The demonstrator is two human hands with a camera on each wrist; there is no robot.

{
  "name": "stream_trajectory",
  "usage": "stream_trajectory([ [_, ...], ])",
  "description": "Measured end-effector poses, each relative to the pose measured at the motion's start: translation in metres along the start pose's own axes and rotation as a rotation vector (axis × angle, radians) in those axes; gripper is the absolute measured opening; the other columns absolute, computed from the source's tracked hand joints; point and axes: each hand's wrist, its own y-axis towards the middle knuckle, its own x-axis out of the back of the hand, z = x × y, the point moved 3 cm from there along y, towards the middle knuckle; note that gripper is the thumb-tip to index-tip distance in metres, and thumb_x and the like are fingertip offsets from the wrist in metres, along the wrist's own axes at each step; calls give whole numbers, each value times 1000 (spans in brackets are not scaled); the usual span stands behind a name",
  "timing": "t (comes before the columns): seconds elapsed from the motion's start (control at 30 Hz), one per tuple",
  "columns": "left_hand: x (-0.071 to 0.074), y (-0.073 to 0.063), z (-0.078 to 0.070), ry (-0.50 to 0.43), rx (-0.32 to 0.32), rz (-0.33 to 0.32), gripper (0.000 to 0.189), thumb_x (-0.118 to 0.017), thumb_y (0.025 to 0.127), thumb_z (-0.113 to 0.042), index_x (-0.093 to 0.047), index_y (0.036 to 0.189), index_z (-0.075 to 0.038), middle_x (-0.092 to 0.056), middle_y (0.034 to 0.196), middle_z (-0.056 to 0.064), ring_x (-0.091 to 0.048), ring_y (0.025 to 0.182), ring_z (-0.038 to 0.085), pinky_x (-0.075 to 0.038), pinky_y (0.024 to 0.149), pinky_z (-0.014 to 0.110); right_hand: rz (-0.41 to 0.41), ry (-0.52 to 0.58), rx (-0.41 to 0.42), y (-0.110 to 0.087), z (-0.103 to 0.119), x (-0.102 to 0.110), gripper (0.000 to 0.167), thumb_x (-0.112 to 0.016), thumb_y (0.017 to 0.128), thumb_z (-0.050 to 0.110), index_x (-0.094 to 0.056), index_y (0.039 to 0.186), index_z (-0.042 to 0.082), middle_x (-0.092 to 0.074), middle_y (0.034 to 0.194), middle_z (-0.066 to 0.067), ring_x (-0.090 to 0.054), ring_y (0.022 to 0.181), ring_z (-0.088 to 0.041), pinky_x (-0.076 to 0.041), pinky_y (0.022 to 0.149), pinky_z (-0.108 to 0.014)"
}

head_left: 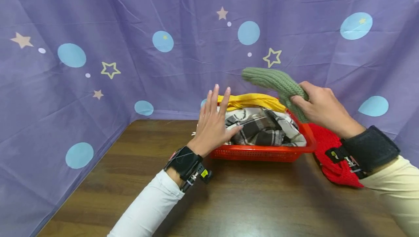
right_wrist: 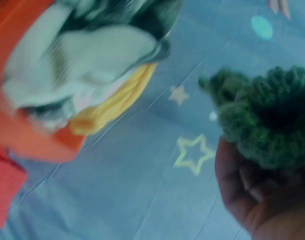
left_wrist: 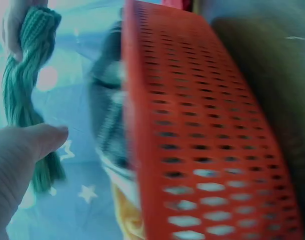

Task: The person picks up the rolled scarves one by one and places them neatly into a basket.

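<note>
My right hand (head_left: 325, 107) grips a bunched green knitted scarf (head_left: 273, 78) by one end. The scarf's other end stretches leftward in the air above a red plastic basket (head_left: 258, 154). Fingers straight and spread, my left hand (head_left: 212, 126) is at the basket's left side and holds nothing. Whether it touches the basket is hard to tell. Inside the basket lies a black, white and brown plaid cloth (head_left: 262, 129), with a yellow knitted piece (head_left: 255, 101) along the back. The right wrist view shows the green scarf's rolled end (right_wrist: 267, 120) close up.
A red knitted cloth (head_left: 334, 160) lies on the table to the right of the basket, partly behind my right wrist. The brown wooden table (head_left: 248, 197) meets a purple curtain (head_left: 196, 4) with stars and dots at the back and left.
</note>
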Motion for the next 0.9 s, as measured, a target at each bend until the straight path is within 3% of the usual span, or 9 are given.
stream_trajectory([
  [0.13,15,25,-10,40,-6,-105,118,-82,80,-53,-7,163,-15,2,168,20,-3,154,39,-21,119,58,70,32,119,7,22,-10,16,-60,100,17,-64,112,8,-65,86,-5,-58,76,-22,-46,67,-39],
  [0.23,22,41,-10,41,23,-148,96,-87,78,-31,-34,156,-13,-30,161,18,-25,150,36,-25,118,56,96,63,199,13,32,-15,19,-62,98,13,-67,117,10,-68,92,-4,-60,81,-20,-48,74,-41],
  [0.33,25,52,-4,42,17,-180,63,-82,75,-6,-59,133,-9,-64,129,15,-57,124,33,-38,109,51,100,72,245,18,34,-16,20,-63,98,10,-67,117,10,-69,98,-5,-61,86,-21,-48,78,-44],
  [0.43,25,59,4,80,-47,-184,47,-72,77,1,-61,123,-7,-69,103,14,-66,92,32,-51,88,47,82,31,240,26,30,-16,23,-65,96,8,-66,119,6,-70,106,-10,-64,94,-28,-49,85,-50],
  [0.57,18,65,14,156,-214,-143,41,-59,95,-2,-51,134,-13,-56,99,17,-61,73,30,-53,61,40,64,-49,195,39,19,-17,26,-65,94,5,-61,120,2,-68,113,-19,-64,100,-39,-47,86,-58],
  [0.63,11,66,19,185,-293,-106,38,-49,102,-3,-48,137,-18,-49,100,16,-57,68,27,-52,54,37,61,-79,178,44,11,-21,25,-65,93,4,-55,117,2,-67,104,-20,-63,92,-41,-47,78,-59],
  [0.77,-3,71,24,259,-374,22,35,-40,106,-5,-49,135,-24,-44,109,15,-57,72,24,-54,56,33,76,-123,143,51,-5,-31,25,-64,90,2,-44,105,6,-62,87,-17,-63,78,-42,-46,65,-58],
  [0.9,-15,77,19,385,-372,166,34,-42,105,-5,-49,133,-23,-47,120,16,-63,86,28,-57,69,35,138,-143,88,57,-16,-42,25,-65,86,0,-46,100,7,-64,88,-19,-64,82,-45,-46,66,-60],
])
